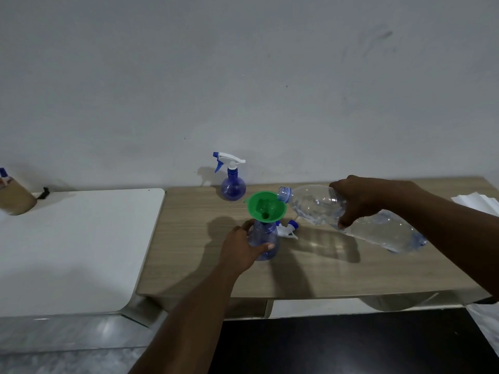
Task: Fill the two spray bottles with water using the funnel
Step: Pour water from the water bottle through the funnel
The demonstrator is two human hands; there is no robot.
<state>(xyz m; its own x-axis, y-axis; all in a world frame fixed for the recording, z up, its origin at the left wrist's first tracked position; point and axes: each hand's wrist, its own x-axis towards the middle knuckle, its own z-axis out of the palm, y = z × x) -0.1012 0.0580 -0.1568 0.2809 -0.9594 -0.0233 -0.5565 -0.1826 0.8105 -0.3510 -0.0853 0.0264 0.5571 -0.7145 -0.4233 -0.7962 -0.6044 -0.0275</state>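
A blue spray bottle [266, 242] stands open on the wooden table [189, 252], with a green funnel [266, 206] seated in its neck. My left hand [241, 251] grips its round body. My right hand [359, 202] holds a large clear water bottle [318, 205] tilted almost flat, its open mouth at the funnel's right rim. A white and blue spray head [287, 230] lies on the table just behind the open bottle. The second blue spray bottle [232, 182], trigger head on, stands by the wall.
A white table [67, 247] adjoins the wooden one on the left, with a tan container [14, 197] at its far left. White paper [478, 202] lies at the wooden table's right edge. A dark surface [351, 344] sits below the front edge.
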